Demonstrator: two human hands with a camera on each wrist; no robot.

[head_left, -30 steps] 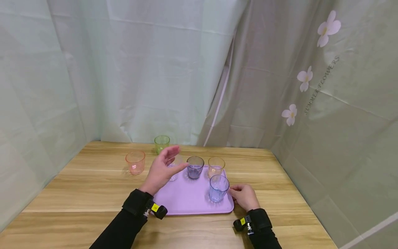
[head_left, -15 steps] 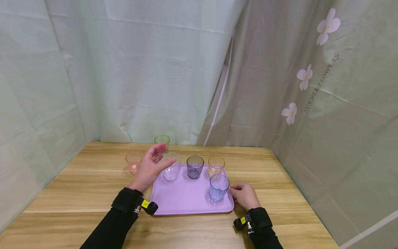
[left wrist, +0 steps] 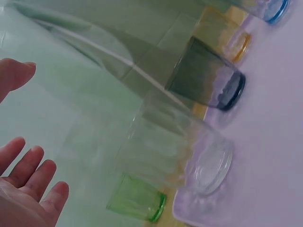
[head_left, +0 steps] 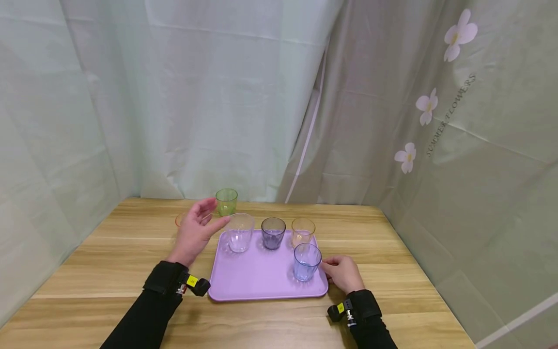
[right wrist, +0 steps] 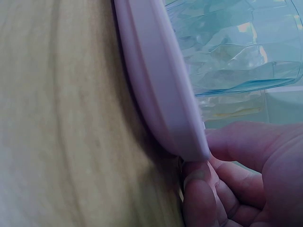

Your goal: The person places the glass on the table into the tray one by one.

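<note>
Empty, relaxed left hand point(head_left: 192, 236) mostly hides an orange cup point(head_left: 178, 219)
Both are left of the tray point(head_left: 257, 280), a green cup point(head_left: 227, 203) behind it. Right hand point(head_left: 346, 275) pinches the lilac tray on the table point(head_left: 392, 252).

The place looked like a makeshift recording booth: pale curtains point(head_left: 218, 97) hung behind and along both sides of a wood-grain table point(head_left: 392, 271), the right side printed with pinkish flowers point(head_left: 460, 36) and SUMMER FLOWERS lettering point(head_left: 451, 115), and small cameras point(head_left: 200, 287) sat on black wristbands point(head_left: 164, 277). The wider building could not be told.
</note>
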